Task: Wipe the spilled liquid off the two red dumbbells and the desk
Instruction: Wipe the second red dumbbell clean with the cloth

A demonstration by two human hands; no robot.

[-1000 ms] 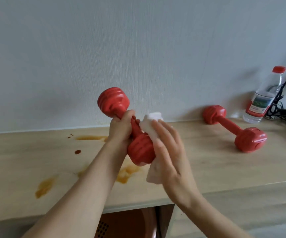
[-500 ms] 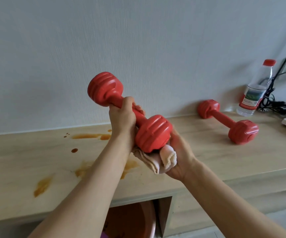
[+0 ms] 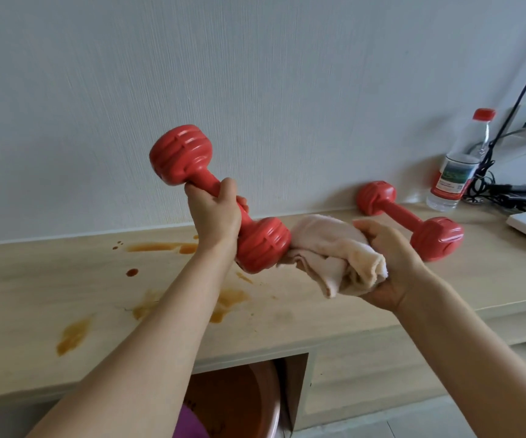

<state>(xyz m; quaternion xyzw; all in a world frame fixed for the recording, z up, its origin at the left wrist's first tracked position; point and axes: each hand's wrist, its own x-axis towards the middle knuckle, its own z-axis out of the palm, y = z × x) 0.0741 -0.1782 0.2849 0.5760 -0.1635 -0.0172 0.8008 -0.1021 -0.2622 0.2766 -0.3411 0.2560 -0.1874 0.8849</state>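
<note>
My left hand (image 3: pixel 216 216) is wrapped round the handle of one red dumbbell (image 3: pixel 220 197), holding it tilted in the air above the tabletop (image 3: pixel 334 314), far end up toward the wall and near end low. My right hand (image 3: pixel 391 263) is curled round a bunched pale cloth (image 3: pixel 331 257), whose loose edge touches the low end of that dumbbell. The second red dumbbell (image 3: pixel 410 219) lies on the tabletop near the wall, just behind my right hand. Brown spilled liquid (image 3: pixel 227 301) sits in patches and drops on the wood below and left of my left arm. A water bottle (image 3: pixel 459 162) with a red cap stands at the far right beside tangled black cables (image 3: pixel 508 191)
</note>
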